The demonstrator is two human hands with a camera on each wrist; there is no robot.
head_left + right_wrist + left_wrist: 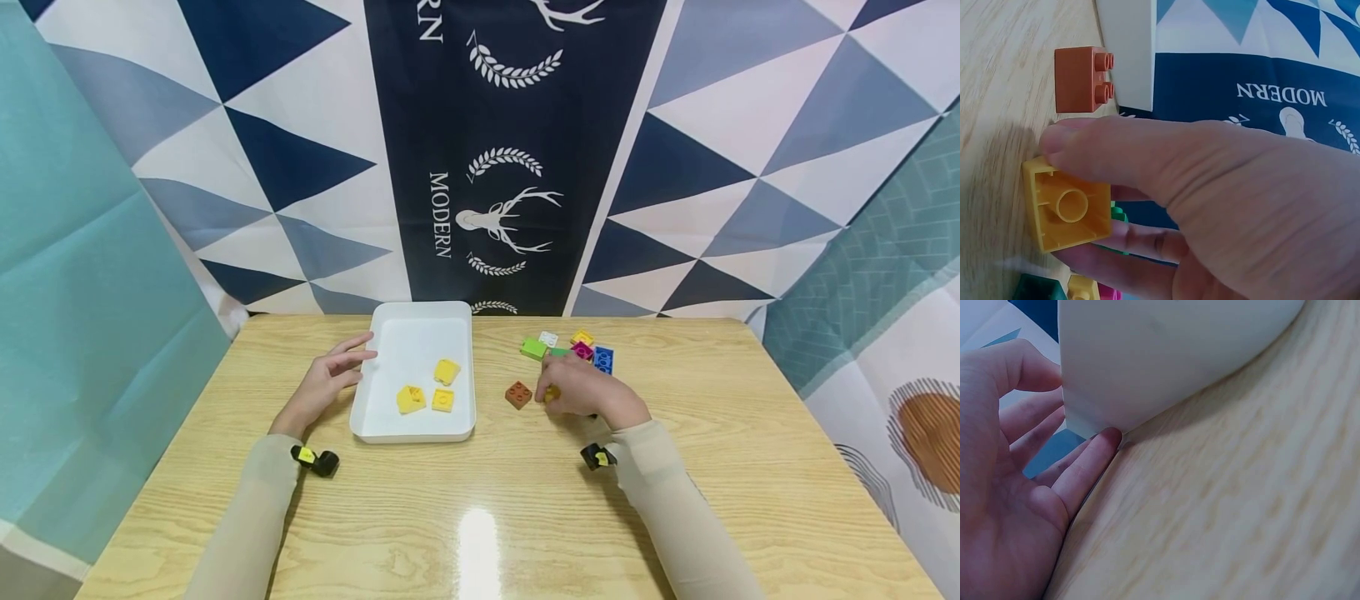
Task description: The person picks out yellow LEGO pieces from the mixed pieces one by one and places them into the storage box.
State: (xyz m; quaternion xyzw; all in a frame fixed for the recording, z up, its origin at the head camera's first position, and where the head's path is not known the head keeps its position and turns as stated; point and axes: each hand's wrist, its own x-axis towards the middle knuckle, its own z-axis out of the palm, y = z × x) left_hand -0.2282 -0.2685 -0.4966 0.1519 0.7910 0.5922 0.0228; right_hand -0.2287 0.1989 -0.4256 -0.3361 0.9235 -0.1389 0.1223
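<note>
My right hand (583, 387) pinches a yellow toy brick (1072, 206) between thumb and fingers, low over the table. In the right wrist view, the brick's hollow underside with its round tube faces the camera. Close by lies a brown brick (518, 395), its studs also seen in the right wrist view. At the left side of a white tray (411, 435), my left hand (330, 379) has its fingertips against the wall, fingers loosely extended. Inside the tray are yellow bricks (442, 401), grouped toward its near right part.
Behind the right hand is a loose cluster: a lime brick (533, 348), a white brick (548, 339), a yellow brick (582, 337), a magenta brick (582, 351) and a blue brick (603, 360). A patterned cloth (517, 125) hangs at the table's (420, 517) back edge.
</note>
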